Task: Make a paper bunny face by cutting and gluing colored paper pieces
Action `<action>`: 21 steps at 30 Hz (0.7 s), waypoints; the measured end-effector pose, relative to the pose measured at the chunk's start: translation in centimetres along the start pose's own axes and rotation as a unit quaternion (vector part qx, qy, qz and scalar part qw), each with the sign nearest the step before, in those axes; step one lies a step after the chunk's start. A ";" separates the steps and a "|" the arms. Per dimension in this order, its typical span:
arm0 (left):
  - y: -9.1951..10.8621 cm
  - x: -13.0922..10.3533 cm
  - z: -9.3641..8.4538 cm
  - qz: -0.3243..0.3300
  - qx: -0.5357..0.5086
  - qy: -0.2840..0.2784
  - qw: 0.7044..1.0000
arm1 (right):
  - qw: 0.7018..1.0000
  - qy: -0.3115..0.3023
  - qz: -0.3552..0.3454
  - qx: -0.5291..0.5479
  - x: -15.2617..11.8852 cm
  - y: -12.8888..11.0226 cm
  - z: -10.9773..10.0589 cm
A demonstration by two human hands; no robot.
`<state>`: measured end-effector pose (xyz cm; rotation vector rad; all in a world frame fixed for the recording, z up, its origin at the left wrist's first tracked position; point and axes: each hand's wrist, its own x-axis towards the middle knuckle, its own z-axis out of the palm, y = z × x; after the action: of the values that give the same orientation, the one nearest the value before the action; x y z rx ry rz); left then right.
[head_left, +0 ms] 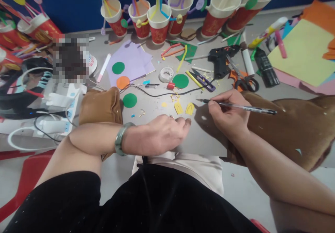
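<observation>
My right hand (230,116) holds a pen (243,108) between thumb and fingers, its tip pointing left over the grey table (204,140). Two small yellow paper pieces with dark curved lines lie between my hands, a left piece (178,108) and a right piece (190,108). Just below them my left hand (164,133) rests with its fingers curled; whatever they may hold is hidden. A green paper circle (180,81) and a small red piece (171,86) lie beyond the yellow pieces.
Red cups (158,30) with paper figures stand along the back. A black glue gun (219,62), scissors (244,81), purple snips (205,81) and a tape roll (166,74) lie ahead. Brown cloth (290,128) covers the right edge; a brown pouch (99,107) and power strip (70,110) sit left.
</observation>
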<state>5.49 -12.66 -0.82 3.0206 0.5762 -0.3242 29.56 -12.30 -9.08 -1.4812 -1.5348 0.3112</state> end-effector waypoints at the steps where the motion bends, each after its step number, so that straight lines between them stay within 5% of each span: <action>1: 0.3 -0.1 0.0 -0.013 0.013 0.013 1.000 | 1.000 -0.004 -0.007 -0.005 -0.1 0.0 -0.1; 11: 0.2 1.3 -1.6 -0.011 -0.056 -0.093 0.994 | 0.996 -0.047 -0.014 -0.076 -0.9 -0.3 -0.5; 21: -0.3 1.4 -0.1 0.027 -0.082 -0.066 0.994 | 0.993 -0.103 0.044 -0.033 -0.9 -0.7 -0.6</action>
<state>6.68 -11.81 -1.01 2.8264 0.4846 -0.4463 29.41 -13.54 -8.63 -1.6122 -1.6595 0.4820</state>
